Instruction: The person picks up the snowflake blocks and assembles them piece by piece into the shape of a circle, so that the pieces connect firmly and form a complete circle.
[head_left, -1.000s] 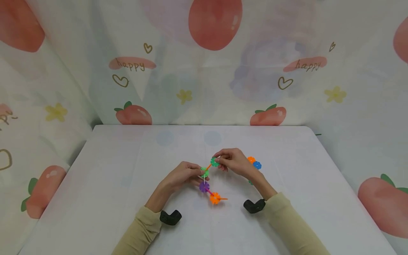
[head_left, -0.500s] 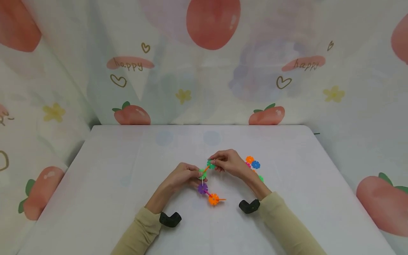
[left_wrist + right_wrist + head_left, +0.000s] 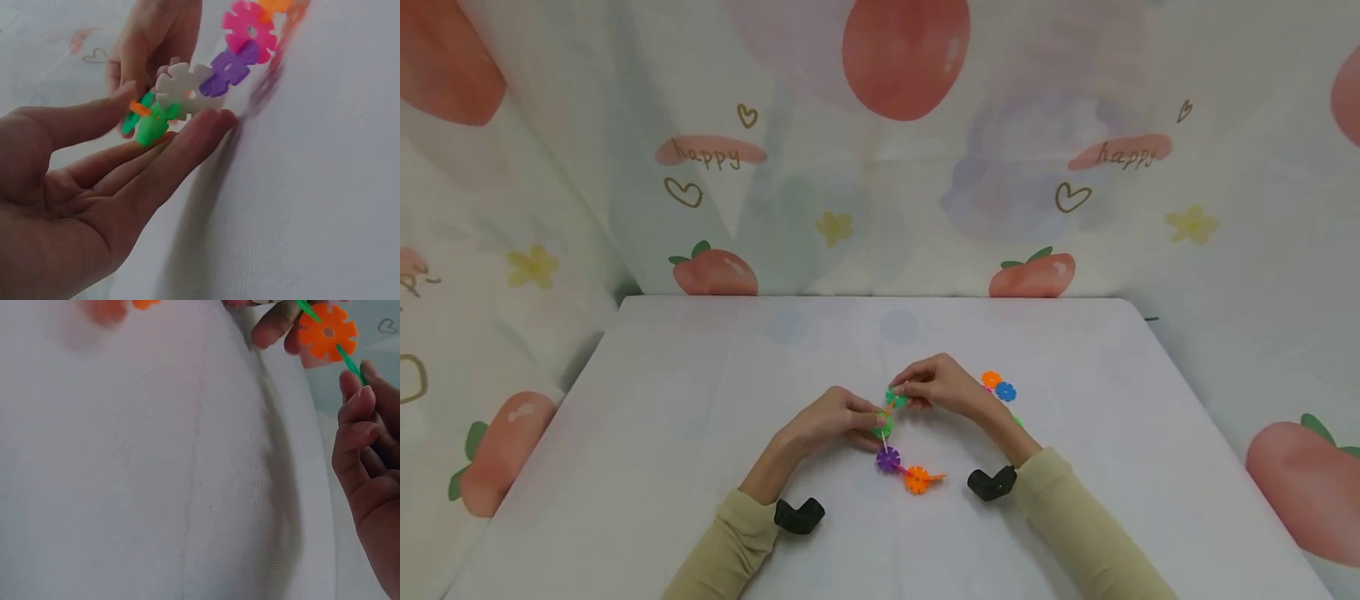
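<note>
A chain of notched plastic discs hangs between the hands above the table. The left hand (image 3: 833, 421) pinches a light green disc (image 3: 152, 128) by its edge. In the left wrist view a white disc (image 3: 181, 94), a purple disc (image 3: 229, 69) and a pink disc (image 3: 250, 30) follow from it. The head view has an orange disc (image 3: 917, 480) near the chain's lower end. At the upper end the right hand (image 3: 946, 387) pinches a darker green disc (image 3: 895, 399), joined to an orange disc (image 3: 328, 332) seen flat in the right wrist view.
Loose discs lie on the table (image 3: 700, 358) beyond the right forearm, among them an orange one (image 3: 991, 380) and a blue one (image 3: 1006, 392); the forearm partly covers others. Black devices (image 3: 800, 517) sit at both wrists. A printed cloth (image 3: 880, 192) hangs behind.
The right hand has moved slightly left and toward the person. The chain's lower part has swung down and a little right. Both hands keep their pinch on the chain.
</note>
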Demonstrator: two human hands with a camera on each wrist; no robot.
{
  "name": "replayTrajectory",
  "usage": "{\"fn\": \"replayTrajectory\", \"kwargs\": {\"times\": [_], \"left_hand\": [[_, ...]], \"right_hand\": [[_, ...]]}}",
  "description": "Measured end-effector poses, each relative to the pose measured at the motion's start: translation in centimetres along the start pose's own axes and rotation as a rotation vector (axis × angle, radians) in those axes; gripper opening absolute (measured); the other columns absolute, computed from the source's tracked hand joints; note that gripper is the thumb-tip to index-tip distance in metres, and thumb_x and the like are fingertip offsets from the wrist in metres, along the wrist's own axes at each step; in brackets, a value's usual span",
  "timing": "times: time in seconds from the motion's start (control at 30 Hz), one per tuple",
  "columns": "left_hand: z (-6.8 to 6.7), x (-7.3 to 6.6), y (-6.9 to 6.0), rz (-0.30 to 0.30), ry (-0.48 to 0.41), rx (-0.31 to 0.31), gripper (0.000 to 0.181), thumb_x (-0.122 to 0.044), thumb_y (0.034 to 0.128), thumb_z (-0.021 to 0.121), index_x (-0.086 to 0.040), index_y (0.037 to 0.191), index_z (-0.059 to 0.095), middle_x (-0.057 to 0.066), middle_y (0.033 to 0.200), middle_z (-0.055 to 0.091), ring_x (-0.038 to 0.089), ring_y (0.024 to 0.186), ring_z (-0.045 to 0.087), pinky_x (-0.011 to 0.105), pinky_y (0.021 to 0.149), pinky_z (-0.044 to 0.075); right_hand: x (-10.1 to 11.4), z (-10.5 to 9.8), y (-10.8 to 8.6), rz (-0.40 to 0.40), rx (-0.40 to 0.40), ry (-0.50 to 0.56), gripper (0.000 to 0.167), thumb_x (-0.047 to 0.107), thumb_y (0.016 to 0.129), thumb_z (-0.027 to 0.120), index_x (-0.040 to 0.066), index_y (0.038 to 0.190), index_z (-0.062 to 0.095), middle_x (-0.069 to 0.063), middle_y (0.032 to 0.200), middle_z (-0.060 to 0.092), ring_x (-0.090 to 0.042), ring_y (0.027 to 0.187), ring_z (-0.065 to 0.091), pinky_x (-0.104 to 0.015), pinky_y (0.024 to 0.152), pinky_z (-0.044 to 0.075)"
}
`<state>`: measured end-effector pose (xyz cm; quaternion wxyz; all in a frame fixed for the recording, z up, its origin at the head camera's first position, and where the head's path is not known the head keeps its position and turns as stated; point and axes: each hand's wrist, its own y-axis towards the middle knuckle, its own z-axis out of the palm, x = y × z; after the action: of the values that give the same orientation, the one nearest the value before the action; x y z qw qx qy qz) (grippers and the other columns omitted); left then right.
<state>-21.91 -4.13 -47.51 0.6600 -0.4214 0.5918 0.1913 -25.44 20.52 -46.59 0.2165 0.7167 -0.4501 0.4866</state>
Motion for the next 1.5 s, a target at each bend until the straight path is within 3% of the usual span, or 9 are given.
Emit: {"fn": "replayTrajectory", "kwargs": {"times": [0.13, 0.3, 0.43, 0.63, 0.87, 1.17, 1.5], "left_hand": [[0.1, 0.0, 0.8, 0.02, 0.004, -0.022, 0.039, -0.033, 0.101, 0.066, -0.002, 0.124, 0.074, 0.012, 0.11, 0.078, 0.02, 0.091, 0.076, 0.038, 0.097, 0.057], [0.4, 0.2, 1.7, 0.049, -0.034, -0.077, 0.034, -0.025, 0.1014, 0.064, 0.002, 0.119, 0.075, 0.014, 0.109, 0.078, 0.013, 0.088, 0.072, 0.028, 0.084, 0.059], [0.5, 0.4, 1.9, 0.055, -0.04, -0.107, 0.032, -0.021, 0.1004, 0.064, 0.005, 0.116, 0.075, 0.017, 0.107, 0.078, 0.012, 0.085, 0.072, 0.027, 0.081, 0.06], [0.4, 0.5, 1.8, 0.038, -0.044, -0.129, 0.032, -0.02, 0.0995, 0.065, 0.006, 0.116, 0.074, 0.016, 0.106, 0.078, 0.012, 0.084, 0.072, 0.026, 0.082, 0.059], [0.3, 0.4, 1.7, 0.023, -0.1, -0.123, 0.031, -0.018, 0.0993, 0.066, 0.006, 0.117, 0.073, 0.016, 0.106, 0.078, 0.013, 0.082, 0.072, 0.024, 0.078, 0.06], [0.1, 0.3, 1.6, 0.025, -0.092, -0.123, 0.029, -0.017, 0.0996, 0.065, 0.006, 0.116, 0.073, 0.015, 0.107, 0.078, 0.015, 0.085, 0.072, 0.025, 0.078, 0.06], [0.1, 0.4, 1.2, 0.024, -0.09, -0.13, 0.03, -0.016, 0.0995, 0.066, 0.008, 0.116, 0.072, 0.019, 0.108, 0.077, 0.014, 0.085, 0.072, 0.026, 0.08, 0.06]], "right_hand": [[-0.1, -0.2, 0.1, -0.029, 0.042, 0.016, 0.017, 0.013, 0.099, 0.07, 0.003, 0.109, 0.079, -0.006, 0.074, 0.071, -0.014, 0.059, 0.055, -0.023, 0.057, 0.051], [0.1, -0.2, 0.1, -0.033, 0.053, -0.007, 0.017, 0.018, 0.098, 0.071, 0.008, 0.109, 0.08, -0.007, 0.074, 0.07, -0.014, 0.06, 0.055, -0.022, 0.058, 0.05], [0.1, -0.2, 0.1, -0.034, 0.053, -0.042, 0.021, 0.023, 0.1, 0.069, 0.009, 0.112, 0.079, -0.01, 0.074, 0.068, -0.016, 0.062, 0.054, -0.024, 0.059, 0.049], [0.0, -0.6, -0.3, -0.034, 0.006, -0.118, 0.024, 0.027, 0.102, 0.066, 0.009, 0.113, 0.078, -0.013, 0.084, 0.073, -0.025, 0.069, 0.06, -0.03, 0.062, 0.052], [-0.5, -1.8, -1.4, 0.015, -0.057, -0.197, 0.025, 0.031, 0.099, 0.07, 0.012, 0.113, 0.079, -0.006, 0.095, 0.076, -0.024, 0.081, 0.065, -0.026, 0.067, 0.054], [-1.1, -4.7, -3.4, 0.036, -0.104, -0.33, 0.024, 0.022, 0.097, 0.073, 0.008, 0.116, 0.077, -0.005, 0.102, 0.075, -0.017, 0.082, 0.061, -0.025, 0.065, 0.053], [-2.7, -7.1, -5.9, 0.1, -0.161, -0.429, 0.024, 0.012, 0.095, 0.071, 0.004, 0.117, 0.074, -0.01, 0.105, 0.073, -0.021, 0.09, 0.062, -0.025, 0.071, 0.055]]}}
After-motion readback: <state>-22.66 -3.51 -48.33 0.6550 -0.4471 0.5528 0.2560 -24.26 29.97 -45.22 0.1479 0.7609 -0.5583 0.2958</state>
